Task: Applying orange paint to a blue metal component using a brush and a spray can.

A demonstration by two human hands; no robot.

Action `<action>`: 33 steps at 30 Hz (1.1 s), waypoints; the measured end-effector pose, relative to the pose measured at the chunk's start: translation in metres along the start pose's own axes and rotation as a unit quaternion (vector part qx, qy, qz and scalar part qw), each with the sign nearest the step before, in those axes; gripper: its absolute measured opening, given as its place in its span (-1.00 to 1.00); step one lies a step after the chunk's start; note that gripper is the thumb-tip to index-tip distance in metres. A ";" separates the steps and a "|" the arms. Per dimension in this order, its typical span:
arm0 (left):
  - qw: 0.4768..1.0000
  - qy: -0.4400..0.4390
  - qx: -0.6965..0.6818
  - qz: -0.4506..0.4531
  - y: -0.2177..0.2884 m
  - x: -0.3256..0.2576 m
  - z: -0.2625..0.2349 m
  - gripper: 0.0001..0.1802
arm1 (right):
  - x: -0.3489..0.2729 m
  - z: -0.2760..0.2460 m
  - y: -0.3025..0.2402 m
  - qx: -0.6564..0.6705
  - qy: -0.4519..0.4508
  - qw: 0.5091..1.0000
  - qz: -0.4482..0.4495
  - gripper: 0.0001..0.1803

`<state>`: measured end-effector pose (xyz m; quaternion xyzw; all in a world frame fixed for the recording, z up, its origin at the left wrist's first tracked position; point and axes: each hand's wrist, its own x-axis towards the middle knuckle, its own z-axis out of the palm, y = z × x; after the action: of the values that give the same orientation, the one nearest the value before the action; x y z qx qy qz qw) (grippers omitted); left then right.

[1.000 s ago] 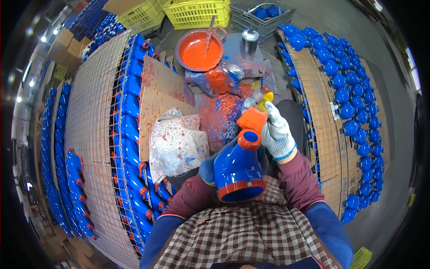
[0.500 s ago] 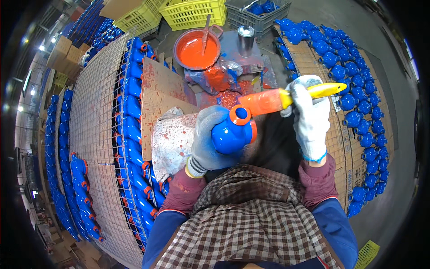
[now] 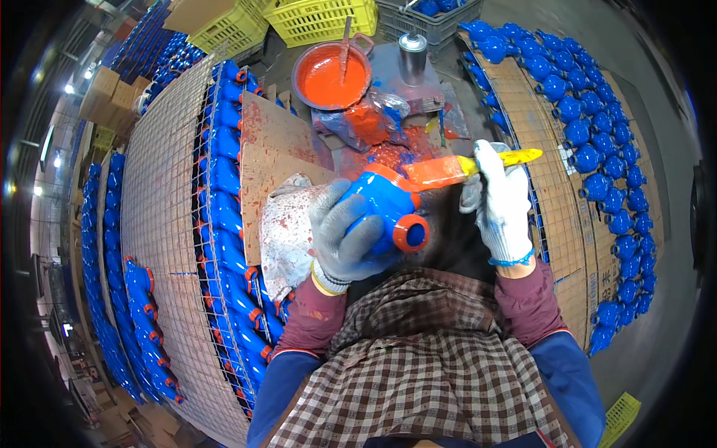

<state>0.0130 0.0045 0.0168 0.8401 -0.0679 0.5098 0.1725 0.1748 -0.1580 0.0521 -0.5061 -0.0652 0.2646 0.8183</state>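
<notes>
over the lap, a blue fitting (image 3: pixel 382 197) meets an orange-coated brush (image 3: pixel 437 173)

on my feed the fitting sits just in front of the person's body, held up by the left hand (image 3: pixel 345 237). its gloved fingers curl round the left side of the blue body, spread only as wide as the piece they have hold of. one small orange-rimmed mouth points up toward my camera and a little to the person's right; a second orange rim shows nearly edge-on along the upper right side, facing away. the body is so foreshortened that i cannot tell exactly how its long axis leans.

the right hand (image 3: pixel 503 205) has its gloved fingers pinched together on the brush's yellow handle. i read the brush's long axis as almost level across the view, bristles leftward at the far rim, handle tip rightward and slightly higher.

beyond the hands i see a round bowl (image 3: pixel 299 92) of orange paint (image 3: pixel 326 81), a stick (image 3: pixel 346 45) leaning in it. near it, on a paint-smeared counter (image 3: pixel 388 71), a silver can (image 3: pixel 412 60) stands upright; its contents i cannot tell. farther off are a yellow crate (image 3: pixel 317 22), its inside unclear to me, and a grey crate (image 3: pixel 441 33) holding blue pieces (image 3: pixel 427 7).
</notes>
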 end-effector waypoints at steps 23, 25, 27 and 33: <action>0.670 0.204 -0.492 -0.516 -0.004 -0.011 0.048 -0.15 | 0.019 -0.038 -0.058 -0.191 0.133 0.957 -0.172 -0.73; 0.489 0.237 -0.609 -0.577 -0.017 -0.013 0.051 -0.31 | 0.016 -0.059 -0.042 -0.144 0.161 0.968 -0.126 -0.73; 0.465 0.256 -0.623 -0.575 -0.027 -0.010 0.048 -0.32 | 0.015 -0.079 -0.025 -0.099 0.172 0.975 -0.103 -0.70; 0.518 0.314 -0.590 -0.534 -0.075 0.030 -0.026 -0.40 | 0.018 -0.114 -0.003 -0.547 0.090 0.755 -0.351 -0.58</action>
<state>0.0271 0.0857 0.0379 0.2094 0.1671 0.3957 0.8784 0.2337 -0.2405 -0.0029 -0.8304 -0.2975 -0.1684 0.4400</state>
